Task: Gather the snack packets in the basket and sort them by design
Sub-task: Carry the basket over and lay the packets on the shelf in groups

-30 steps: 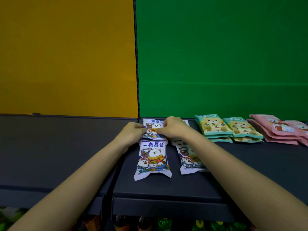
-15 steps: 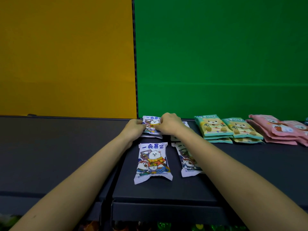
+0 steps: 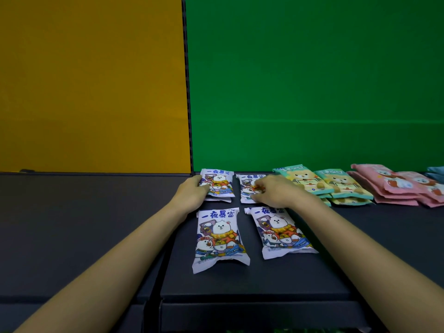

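White bear packets [image 3: 217, 186] at 12 o'clock: pinched by left hand [image 3: 191, 195]; right hand [image 3: 276, 191] flat, unclenched. Square edges gently.

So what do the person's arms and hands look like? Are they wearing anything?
Both arms are bare as far as the picture shows, with no sleeves in view. The left hand and right hand wear no gloves, and no rings, watch or bracelets show. The fingers are bare too, with no markings visible.
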A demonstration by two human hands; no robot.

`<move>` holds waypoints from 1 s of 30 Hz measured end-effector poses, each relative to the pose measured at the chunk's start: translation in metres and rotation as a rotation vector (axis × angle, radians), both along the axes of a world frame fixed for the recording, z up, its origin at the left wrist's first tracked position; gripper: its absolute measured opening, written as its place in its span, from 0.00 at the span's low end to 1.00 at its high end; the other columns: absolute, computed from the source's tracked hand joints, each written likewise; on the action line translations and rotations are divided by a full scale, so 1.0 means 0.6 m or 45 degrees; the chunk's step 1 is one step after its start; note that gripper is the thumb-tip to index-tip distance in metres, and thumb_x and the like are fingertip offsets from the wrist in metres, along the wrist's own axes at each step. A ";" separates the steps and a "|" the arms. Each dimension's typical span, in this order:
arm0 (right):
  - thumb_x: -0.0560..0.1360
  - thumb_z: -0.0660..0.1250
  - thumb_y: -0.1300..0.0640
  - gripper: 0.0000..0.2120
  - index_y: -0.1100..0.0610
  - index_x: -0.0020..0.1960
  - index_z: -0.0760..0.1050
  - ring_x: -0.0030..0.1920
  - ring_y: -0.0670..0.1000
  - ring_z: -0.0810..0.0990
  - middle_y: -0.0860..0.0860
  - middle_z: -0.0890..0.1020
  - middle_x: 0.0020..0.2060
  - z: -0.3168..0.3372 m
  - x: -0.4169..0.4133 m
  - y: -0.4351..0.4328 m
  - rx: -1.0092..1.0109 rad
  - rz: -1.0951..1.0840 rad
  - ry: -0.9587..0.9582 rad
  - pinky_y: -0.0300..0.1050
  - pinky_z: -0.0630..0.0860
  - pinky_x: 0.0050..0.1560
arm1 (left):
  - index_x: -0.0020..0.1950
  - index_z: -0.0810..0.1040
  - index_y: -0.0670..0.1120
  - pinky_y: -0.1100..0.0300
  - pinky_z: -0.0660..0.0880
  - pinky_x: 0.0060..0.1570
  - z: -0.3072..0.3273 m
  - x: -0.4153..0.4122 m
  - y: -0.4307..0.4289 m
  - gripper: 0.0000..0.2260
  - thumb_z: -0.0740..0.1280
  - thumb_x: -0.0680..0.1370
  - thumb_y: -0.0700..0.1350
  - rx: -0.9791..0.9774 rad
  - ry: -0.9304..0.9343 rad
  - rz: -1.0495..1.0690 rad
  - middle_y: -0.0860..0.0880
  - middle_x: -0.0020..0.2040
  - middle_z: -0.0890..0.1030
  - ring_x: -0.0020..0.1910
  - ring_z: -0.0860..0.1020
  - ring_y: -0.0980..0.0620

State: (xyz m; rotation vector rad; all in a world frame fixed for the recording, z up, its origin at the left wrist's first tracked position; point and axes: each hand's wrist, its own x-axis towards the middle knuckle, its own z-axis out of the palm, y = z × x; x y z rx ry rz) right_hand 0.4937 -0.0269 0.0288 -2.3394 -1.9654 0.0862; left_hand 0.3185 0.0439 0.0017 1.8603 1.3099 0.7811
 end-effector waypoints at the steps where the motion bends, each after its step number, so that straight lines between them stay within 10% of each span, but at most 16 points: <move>1: 0.78 0.60 0.49 0.21 0.58 0.66 0.69 0.63 0.56 0.72 0.57 0.73 0.65 -0.002 -0.001 0.003 0.014 -0.002 -0.002 0.47 0.71 0.61 | 0.75 0.58 0.42 0.62 0.62 0.56 0.000 0.001 0.000 0.22 0.56 0.81 0.43 0.008 0.003 0.000 0.44 0.74 0.64 0.69 0.66 0.46; 10: 0.78 0.59 0.49 0.19 0.63 0.59 0.73 0.61 0.58 0.72 0.60 0.74 0.61 -0.016 0.005 -0.005 0.164 0.036 -0.021 0.47 0.69 0.57 | 0.73 0.61 0.41 0.57 0.65 0.58 0.000 0.002 0.000 0.21 0.56 0.81 0.42 0.085 0.069 0.003 0.42 0.72 0.66 0.67 0.68 0.45; 18: 0.77 0.62 0.55 0.16 0.57 0.64 0.73 0.64 0.56 0.72 0.56 0.74 0.64 0.037 0.137 -0.095 0.670 -0.079 0.147 0.47 0.66 0.64 | 0.54 0.77 0.43 0.55 0.72 0.43 0.046 0.017 -0.064 0.07 0.62 0.78 0.40 1.017 0.141 -0.013 0.49 0.48 0.77 0.44 0.75 0.50; 30: 0.75 0.60 0.40 0.27 0.63 0.59 0.71 0.58 0.59 0.74 0.59 0.77 0.57 0.000 0.303 -0.114 0.350 -0.273 0.269 0.47 0.69 0.51 | 0.38 0.73 0.43 0.57 0.70 0.42 0.072 0.268 -0.093 0.26 0.59 0.73 0.67 0.204 0.631 -0.152 0.42 0.40 0.77 0.38 0.76 0.44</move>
